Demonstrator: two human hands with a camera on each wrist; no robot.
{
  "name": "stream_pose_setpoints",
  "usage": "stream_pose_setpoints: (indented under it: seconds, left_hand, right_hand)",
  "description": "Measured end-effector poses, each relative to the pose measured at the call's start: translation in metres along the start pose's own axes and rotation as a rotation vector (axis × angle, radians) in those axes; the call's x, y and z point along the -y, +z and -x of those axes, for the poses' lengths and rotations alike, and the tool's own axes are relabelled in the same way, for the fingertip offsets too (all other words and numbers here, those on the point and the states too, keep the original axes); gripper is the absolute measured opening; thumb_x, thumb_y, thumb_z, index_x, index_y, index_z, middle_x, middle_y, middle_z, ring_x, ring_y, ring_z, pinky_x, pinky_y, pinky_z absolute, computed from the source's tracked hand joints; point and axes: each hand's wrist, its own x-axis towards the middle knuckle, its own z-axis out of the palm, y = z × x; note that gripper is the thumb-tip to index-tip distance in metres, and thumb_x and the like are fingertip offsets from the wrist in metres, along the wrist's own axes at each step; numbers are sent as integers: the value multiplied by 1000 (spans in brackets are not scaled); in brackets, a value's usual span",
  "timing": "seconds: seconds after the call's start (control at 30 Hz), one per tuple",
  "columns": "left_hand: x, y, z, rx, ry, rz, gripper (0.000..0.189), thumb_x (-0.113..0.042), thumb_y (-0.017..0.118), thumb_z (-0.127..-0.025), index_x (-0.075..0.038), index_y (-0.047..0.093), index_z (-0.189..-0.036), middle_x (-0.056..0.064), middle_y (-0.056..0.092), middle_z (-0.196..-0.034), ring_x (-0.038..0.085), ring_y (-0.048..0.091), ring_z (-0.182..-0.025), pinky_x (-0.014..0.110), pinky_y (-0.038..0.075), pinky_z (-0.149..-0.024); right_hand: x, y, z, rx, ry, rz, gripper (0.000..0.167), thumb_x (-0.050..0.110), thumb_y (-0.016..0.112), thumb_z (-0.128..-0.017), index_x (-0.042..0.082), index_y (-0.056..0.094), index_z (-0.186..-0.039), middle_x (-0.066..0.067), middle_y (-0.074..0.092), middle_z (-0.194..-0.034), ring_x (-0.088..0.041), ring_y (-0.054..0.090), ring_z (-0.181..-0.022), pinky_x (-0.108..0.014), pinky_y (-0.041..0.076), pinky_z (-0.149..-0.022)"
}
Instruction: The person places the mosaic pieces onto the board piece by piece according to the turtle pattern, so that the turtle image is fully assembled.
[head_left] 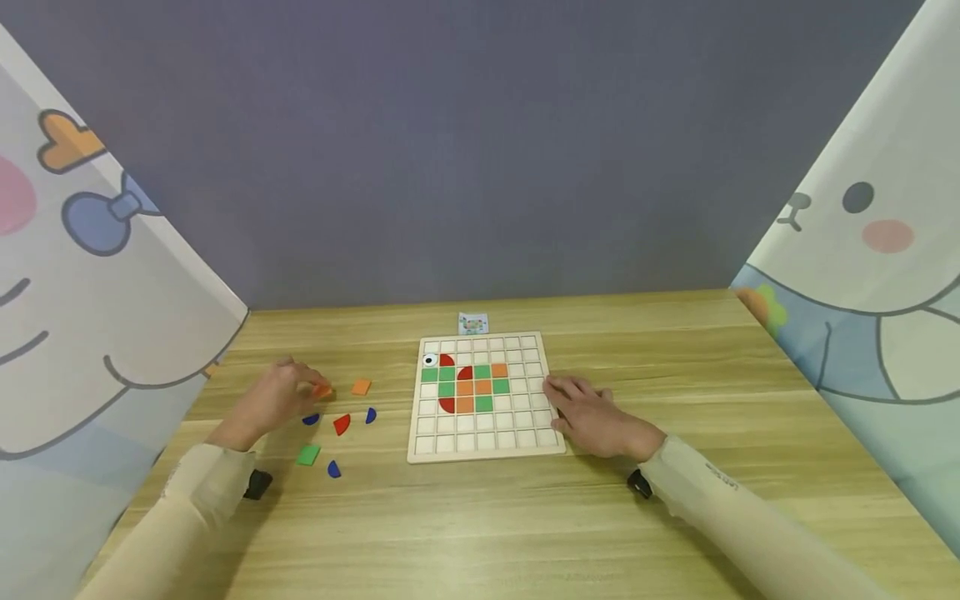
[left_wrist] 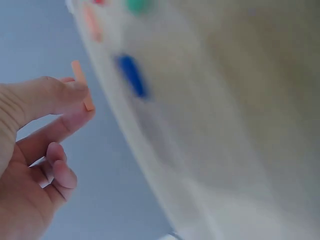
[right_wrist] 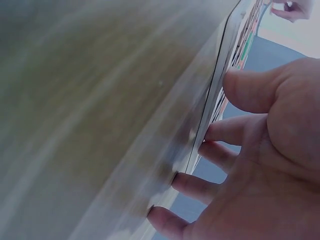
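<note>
My left hand [head_left: 272,402] is left of the board and pinches an orange square tile [left_wrist: 77,70] between thumb and finger, lifted off the table. On the table near it lie another orange square [head_left: 362,387], a red quarter-circle [head_left: 342,425], a green square [head_left: 308,455] and blue half-circles [head_left: 333,469]. My right hand [head_left: 596,421] touches the right edge of the wooden grid board [head_left: 525,440] with relaxed fingers. Green, orange and red tiles fill several cells of that board, beside a white eye piece [head_left: 430,361] near its upper left corner.
A small picture card [head_left: 473,323] lies just behind the board. The wooden table [head_left: 480,525] ends at a dark grey panel [head_left: 480,167]. Panels with cartoon prints flank both sides.
</note>
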Motion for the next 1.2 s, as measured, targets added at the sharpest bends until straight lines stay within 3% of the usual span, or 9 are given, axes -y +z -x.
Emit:
stream_pose_setpoints:
  seconds: [0.1, 0.3, 0.57, 0.8, 0.87, 1.07, 1.17, 1.2]
  left_hand:
    - [-22, -2, -9, -42, 34, 8, 15, -4, 79, -74, -8, 76, -88, 1, 69, -88, 18, 47, -76, 30, 46, -60]
    - [-80, -3, -33, -79, 169, 44, 16, -3, 80, -73, -10, 75, -87, 1, 68, -92, 17, 46, -80, 30, 46, -65]
    - [-134, 18, -60, -91, 298, 87, 18, 1, 79, -72, -11, 75, -84, -3, 67, -88, 14, 46, -82, 25, 47, -68]
    - [-167, 40, -75, -50, 363, 101, 16, 1, 80, -71, -11, 75, -81, -5, 65, -82, 14, 44, -76, 23, 43, -66]
    - [-175, 46, -80, -33, 378, 87, 16, 2, 78, -71, -11, 75, -80, -5, 66, -81, 12, 49, -76, 26, 44, -74]
    - [-194, 59, -93, 75, 342, 36, 17, 3, 77, -70, -11, 76, -81, -3, 69, -80, 11, 57, -75, 31, 42, -91]
    - [-200, 62, -97, 110, 330, 35, 17, 2, 78, -70, -10, 77, -81, -3, 69, -81, 12, 55, -75, 27, 43, -82]
    - [-202, 64, -98, 110, 333, 35, 17, 2, 78, -70, -11, 77, -81, -3, 69, -81, 11, 57, -76, 28, 43, -86]
  right_hand:
    - [0, 0, 0, 2, -3, 6, 60, 27, 45, -101, 1, 21, -149, -13, 20, -153, -34, 17, -137, -61, 30, -88]
    - [2, -1, 1, 0, -9, 4, 59, 24, 46, -101, -2, 22, -148, -16, 20, -152, -37, 18, -137, -63, 30, -88]
    - [2, -1, 2, 1, -6, 7, 59, 24, 45, -101, -2, 22, -148, -16, 20, -152, -36, 18, -137, -63, 29, -88]
    - [2, -1, 1, -5, -6, 9, 59, 25, 46, -101, -1, 22, -148, -16, 20, -152, -36, 18, -136, -62, 29, -88]
    - [2, -1, 1, -6, -3, 5, 59, 25, 46, -101, -1, 23, -148, -16, 20, -152, -36, 18, -136, -62, 29, -88]
    - [2, 0, 0, -9, 4, 5, 59, 25, 46, -101, -1, 22, -148, -16, 20, -152, -36, 19, -136, -62, 29, -88]
    - [2, 0, 0, -10, 4, 4, 59, 25, 46, -101, -1, 23, -148, -16, 21, -152, -36, 19, -136, -61, 29, -88]
    - [2, 0, 0, -9, 3, 6, 59, 25, 46, -101, -1, 23, -148, -16, 21, -152, -36, 19, -136, -61, 29, -88]
